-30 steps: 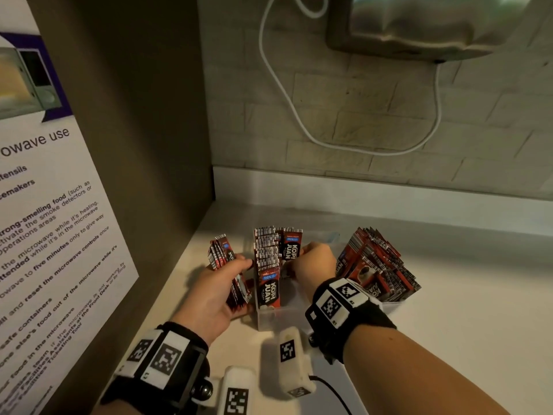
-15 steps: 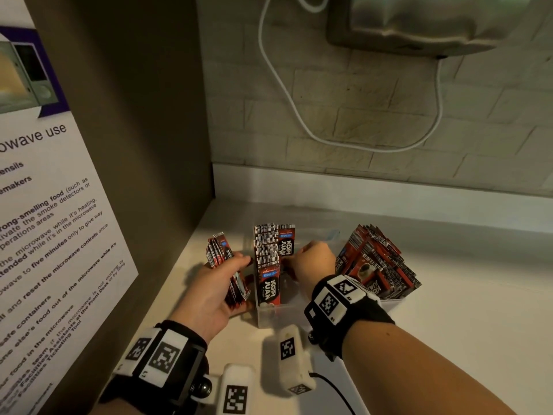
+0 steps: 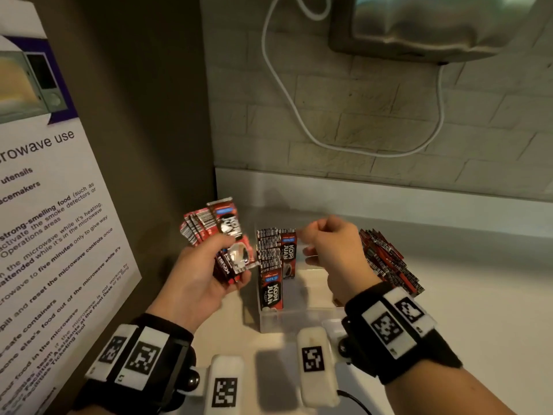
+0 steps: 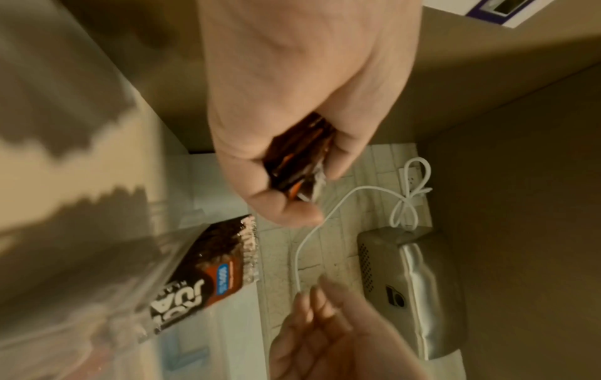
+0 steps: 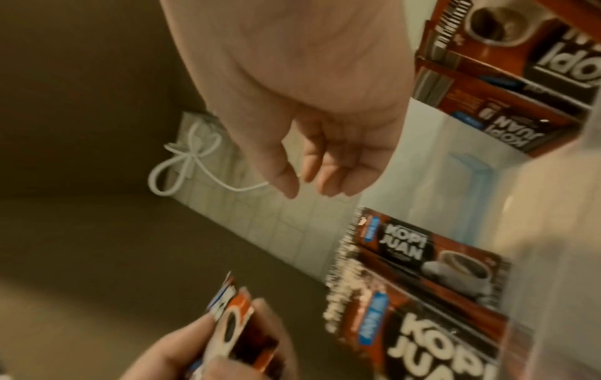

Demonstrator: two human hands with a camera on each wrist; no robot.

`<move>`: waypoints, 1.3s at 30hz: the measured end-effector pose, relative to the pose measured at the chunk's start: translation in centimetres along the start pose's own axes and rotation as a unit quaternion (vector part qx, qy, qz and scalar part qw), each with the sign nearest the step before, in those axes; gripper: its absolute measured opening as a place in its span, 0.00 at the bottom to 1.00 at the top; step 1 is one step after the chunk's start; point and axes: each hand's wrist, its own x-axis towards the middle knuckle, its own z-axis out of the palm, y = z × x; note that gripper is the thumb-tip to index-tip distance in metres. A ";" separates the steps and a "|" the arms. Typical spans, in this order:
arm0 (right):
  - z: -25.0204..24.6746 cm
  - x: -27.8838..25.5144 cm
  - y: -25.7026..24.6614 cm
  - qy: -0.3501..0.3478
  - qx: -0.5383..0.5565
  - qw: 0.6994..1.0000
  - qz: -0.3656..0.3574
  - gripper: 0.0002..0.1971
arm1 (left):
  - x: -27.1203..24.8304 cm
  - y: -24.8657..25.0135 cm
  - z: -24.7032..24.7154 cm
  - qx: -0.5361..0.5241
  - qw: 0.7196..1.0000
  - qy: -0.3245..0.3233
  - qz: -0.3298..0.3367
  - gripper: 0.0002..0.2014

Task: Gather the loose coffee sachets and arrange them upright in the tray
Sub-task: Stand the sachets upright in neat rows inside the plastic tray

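Note:
My left hand (image 3: pixel 236 259) grips a fanned bundle of red and black coffee sachets (image 3: pixel 215 232), raised to the left of the clear plastic tray (image 3: pixel 287 323). The bundle (image 4: pixel 299 167) shows between thumb and fingers in the left wrist view. A row of sachets (image 3: pixel 273 259) stands upright along the tray's left side; the same row (image 5: pixel 422 270) shows in the right wrist view. My right hand (image 3: pixel 311 244) hovers above the tray's middle with fingers loosely curled and nothing in them (image 5: pixel 312 169).
A second batch of sachets (image 3: pixel 386 259) leans at the tray's right side. A brown side panel with a microwave notice (image 3: pixel 59 235) closes the left. A white cable (image 3: pixel 287 94) and a metal appliance (image 3: pixel 434 25) hang on the brick wall behind.
My left hand has lifted its bundle up from beside the tray and tilted it toward me. My right hand has let go of the upright row and risen above the tray.

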 end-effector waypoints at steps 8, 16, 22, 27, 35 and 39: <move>0.1 -3.4 -0.9 -0.164 0.022 0.986 -0.017 0.03 | -1.2 -0.9 1.7 0.106 0.990 -0.079 0.037 0.17; -2.1 -2.3 -0.6 -0.058 -0.037 0.998 0.009 0.03 | -0.6 -0.4 1.6 0.050 0.996 -0.001 0.071 0.04; -1.5 2.0 3.1 0.004 -0.141 0.985 0.100 0.10 | 0.3 -1.9 0.2 0.061 0.994 0.081 0.035 0.04; -0.1 3.5 4.8 -0.036 -0.156 0.975 0.153 0.09 | 0.7 -3.8 -0.5 0.086 0.991 0.103 -0.032 0.09; 1.7 6.6 8.6 0.000 -0.191 0.970 0.152 0.09 | 0.3 -4.4 -0.3 0.090 0.989 0.080 -0.087 0.11; 2.1 5.4 7.9 0.024 -0.187 0.972 0.143 0.10 | -0.1 -4.1 -0.3 0.087 0.990 0.072 -0.090 0.10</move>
